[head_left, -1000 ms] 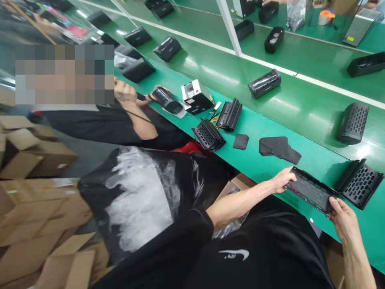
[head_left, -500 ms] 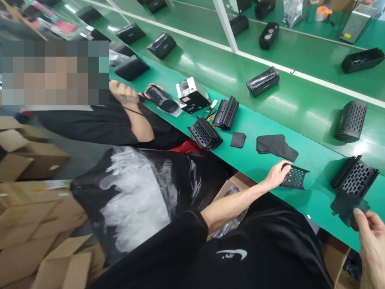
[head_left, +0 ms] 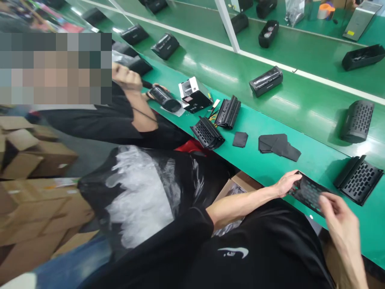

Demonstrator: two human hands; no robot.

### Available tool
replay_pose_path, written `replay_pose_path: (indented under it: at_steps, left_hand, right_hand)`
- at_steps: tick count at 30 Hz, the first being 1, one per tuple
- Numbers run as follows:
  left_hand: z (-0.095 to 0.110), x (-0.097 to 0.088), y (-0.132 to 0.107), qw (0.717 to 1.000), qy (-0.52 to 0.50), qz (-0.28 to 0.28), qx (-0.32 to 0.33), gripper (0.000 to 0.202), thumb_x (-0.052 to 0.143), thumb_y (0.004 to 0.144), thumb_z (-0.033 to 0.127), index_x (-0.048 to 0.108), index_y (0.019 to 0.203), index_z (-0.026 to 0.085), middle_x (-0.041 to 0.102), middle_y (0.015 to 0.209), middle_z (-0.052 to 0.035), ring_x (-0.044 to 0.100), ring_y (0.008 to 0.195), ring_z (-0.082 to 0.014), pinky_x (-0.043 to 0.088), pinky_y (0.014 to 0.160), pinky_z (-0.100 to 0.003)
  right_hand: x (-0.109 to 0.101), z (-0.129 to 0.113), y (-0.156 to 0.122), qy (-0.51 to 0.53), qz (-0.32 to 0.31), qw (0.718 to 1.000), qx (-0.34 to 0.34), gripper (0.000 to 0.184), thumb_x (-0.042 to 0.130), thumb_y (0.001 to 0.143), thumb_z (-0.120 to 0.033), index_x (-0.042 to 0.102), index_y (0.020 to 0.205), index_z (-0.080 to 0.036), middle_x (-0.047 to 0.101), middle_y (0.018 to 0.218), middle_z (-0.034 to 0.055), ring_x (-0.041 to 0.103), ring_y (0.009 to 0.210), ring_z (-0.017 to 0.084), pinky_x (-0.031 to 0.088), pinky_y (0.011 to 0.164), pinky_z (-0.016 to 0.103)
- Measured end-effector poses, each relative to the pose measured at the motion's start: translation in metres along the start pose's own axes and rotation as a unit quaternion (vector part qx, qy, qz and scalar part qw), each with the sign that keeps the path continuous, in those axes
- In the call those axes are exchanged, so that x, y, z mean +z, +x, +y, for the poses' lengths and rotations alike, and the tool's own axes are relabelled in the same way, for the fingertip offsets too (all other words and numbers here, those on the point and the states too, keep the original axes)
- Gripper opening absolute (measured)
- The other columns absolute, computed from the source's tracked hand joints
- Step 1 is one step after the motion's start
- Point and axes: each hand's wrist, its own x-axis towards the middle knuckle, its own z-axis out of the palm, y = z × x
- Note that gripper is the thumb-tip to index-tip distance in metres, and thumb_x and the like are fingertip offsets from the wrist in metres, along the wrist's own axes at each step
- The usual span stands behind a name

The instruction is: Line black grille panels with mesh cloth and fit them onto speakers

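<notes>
My left hand (head_left: 289, 184) grips one end of a black perforated speaker grille (head_left: 311, 193), held tilted over the near edge of the green bench. At the grille's other end is my right hand (head_left: 339, 210), thumb and fingers closed. A thin black sheet (head_left: 315, 198) lies over the grille's face by the right fingertips; blur hides its exact outline. Further right on the bench rests a black speaker housing with a slotted grille (head_left: 359, 180). Beyond my left hand lie a fanned stack of black sheets (head_left: 278, 145) and a smaller stack of black sheets (head_left: 240, 139).
Two slotted black housings (head_left: 207, 132) with wires stand left of the sheets, beside a white-and-black box (head_left: 195, 94). Along the green conveyor (head_left: 210, 60) sit several black speakers. A co-worker's hand (head_left: 128, 76) works at the left. Cardboard boxes (head_left: 36, 208) and a black plastic bag (head_left: 186, 180) are below.
My right hand has moved left with the black sheet, from beside the slotted housing to the grille. The grille in my left hand is now turned and tilted. Someone in blue appears at lower left.
</notes>
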Motion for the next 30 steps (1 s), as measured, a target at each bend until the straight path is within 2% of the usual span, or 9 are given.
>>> replay_pose_path:
  at_steps: [2, 3, 4, 7, 10, 15, 19, 23, 30]
  left_hand:
    - [0.004, -0.001, -0.003, 0.997, -0.072, -0.014, -0.022, 0.04, 0.082, 0.069, 0.046, 0.064, 0.09, 0.017, 0.063, 0.076, 0.0013, 0.056, 0.068, -0.0135, 0.043, 0.068, -0.027]
    - [0.007, -0.001, -0.005, 0.995, -0.092, -0.026, -0.029, 0.044, 0.085, 0.065, 0.048, 0.062, 0.088, 0.017, 0.063, 0.074, 0.0014, 0.056, 0.066, -0.013, 0.043, 0.066, -0.027]
    - [0.011, -0.001, -0.007, 0.994, -0.1, -0.039, -0.033, 0.048, 0.088, 0.062, 0.049, 0.061, 0.087, 0.017, 0.063, 0.074, 0.0012, 0.057, 0.065, -0.0128, 0.043, 0.066, -0.027]
    - [0.021, 0.0, -0.012, 0.993, -0.076, -0.081, -0.039, 0.055, 0.096, 0.055, 0.041, 0.062, 0.091, 0.017, 0.067, 0.079, 0.0001, 0.061, 0.068, -0.0133, 0.047, 0.068, -0.027]
    - [0.03, -0.002, -0.013, 0.996, -0.015, -0.084, -0.03, 0.052, 0.092, 0.054, 0.024, 0.064, 0.098, 0.018, 0.068, 0.082, 0.0018, 0.061, 0.07, -0.0122, 0.047, 0.067, -0.024]
    - [0.038, -0.008, -0.01, 0.997, 0.027, -0.07, -0.012, 0.039, 0.082, 0.064, 0.017, 0.066, 0.1, 0.017, 0.069, 0.081, 0.0011, 0.062, 0.072, -0.013, 0.046, 0.071, -0.025]
    - [0.04, -0.01, -0.011, 0.995, 0.025, -0.087, -0.029, 0.036, 0.083, 0.069, 0.025, 0.067, 0.1, 0.017, 0.071, 0.083, -0.0015, 0.063, 0.072, -0.0142, 0.045, 0.074, -0.027]
    - [0.044, -0.01, -0.015, 0.996, 0.022, -0.087, -0.028, 0.038, 0.082, 0.072, 0.03, 0.068, 0.105, 0.016, 0.072, 0.088, -0.0029, 0.063, 0.075, -0.0141, 0.045, 0.078, -0.028]
    - [0.048, -0.014, -0.019, 0.993, 0.02, -0.108, -0.037, 0.043, 0.077, 0.067, 0.024, 0.071, 0.109, 0.017, 0.071, 0.083, -0.0011, 0.062, 0.068, -0.0137, 0.044, 0.068, -0.025]
  right_hand:
    - [-0.026, 0.011, 0.001, -0.005, 0.101, 0.994, 0.032, 0.064, 0.077, 0.073, -0.077, 0.073, 0.104, -0.021, 0.075, 0.09, 0.0074, 0.069, 0.083, 0.026, 0.054, 0.075, 0.037]
    - [-0.035, 0.02, 0.005, 0.0, 0.116, 0.992, 0.051, 0.067, 0.08, 0.069, -0.077, 0.072, 0.104, -0.02, 0.074, 0.089, 0.0066, 0.067, 0.081, 0.025, 0.053, 0.071, 0.036]
    - [-0.04, 0.03, 0.009, 0.022, 0.108, 0.991, 0.073, 0.071, 0.083, 0.064, -0.078, 0.072, 0.104, -0.02, 0.072, 0.087, 0.0056, 0.066, 0.078, 0.024, 0.053, 0.067, 0.035]
    - [-0.037, 0.06, 0.019, 0.161, 0.013, 0.978, 0.135, 0.068, 0.09, 0.059, -0.074, 0.069, 0.095, -0.021, 0.065, 0.074, -0.0004, 0.057, 0.062, 0.017, 0.046, 0.053, 0.029]
    - [-0.025, 0.075, 0.017, 0.271, -0.002, 0.949, 0.159, 0.059, 0.097, 0.058, -0.061, 0.066, 0.089, -0.022, 0.057, 0.065, -0.0053, 0.048, 0.053, 0.011, 0.041, 0.047, 0.023]
    - [-0.024, 0.072, 0.004, 0.323, -0.044, 0.931, 0.166, 0.058, 0.102, 0.055, -0.045, 0.067, 0.096, -0.023, 0.063, 0.075, -0.003, 0.055, 0.059, 0.013, 0.048, 0.051, 0.024]
    - [-0.022, 0.068, 0.003, 0.339, -0.039, 0.925, 0.168, 0.054, 0.101, 0.06, -0.047, 0.066, 0.095, -0.024, 0.06, 0.072, -0.0037, 0.054, 0.058, 0.012, 0.047, 0.049, 0.023]
    - [-0.016, 0.07, 0.004, 0.339, -0.024, 0.924, 0.173, 0.057, 0.102, 0.056, -0.046, 0.064, 0.092, -0.024, 0.059, 0.071, -0.0055, 0.051, 0.054, 0.01, 0.046, 0.048, 0.021]
    - [-0.014, 0.067, 0.0, 0.358, -0.024, 0.915, 0.185, 0.06, 0.104, 0.054, -0.048, 0.064, 0.092, -0.023, 0.06, 0.071, -0.0048, 0.053, 0.055, 0.011, 0.048, 0.05, 0.02]
